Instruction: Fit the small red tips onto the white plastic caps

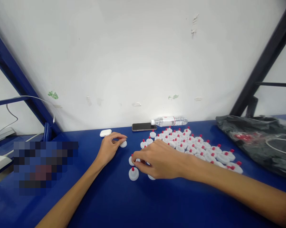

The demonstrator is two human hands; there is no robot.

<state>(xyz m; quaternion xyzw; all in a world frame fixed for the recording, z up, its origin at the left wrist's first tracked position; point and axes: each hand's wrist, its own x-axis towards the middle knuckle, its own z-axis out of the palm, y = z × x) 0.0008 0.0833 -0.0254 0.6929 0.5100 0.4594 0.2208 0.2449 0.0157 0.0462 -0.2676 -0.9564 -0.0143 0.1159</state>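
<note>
My left hand (112, 145) is closed in a pinch over the top of a white plastic cap (123, 144) at mid-table; the fingers hide the cap's tip. To its right, my right hand (154, 160) has thumb and forefinger closed at a red-tipped white cap (130, 161), partly covered by the fingers. Just below stands another white cap (133, 174), upright with its red tip on top. Under the right palm, a further cap (152, 177) shows only in part. Beyond that hand, many red-tipped white caps (181, 148) stand close together.
Along the wall lie a white earbud case (106, 132), a dark phone (144, 127) and a clear bottle (169, 121) on its side. A dark plastic bag (252, 152) with red pieces covers the right side of the blue table (105, 202). A blurred-out patch (43, 167) is at left.
</note>
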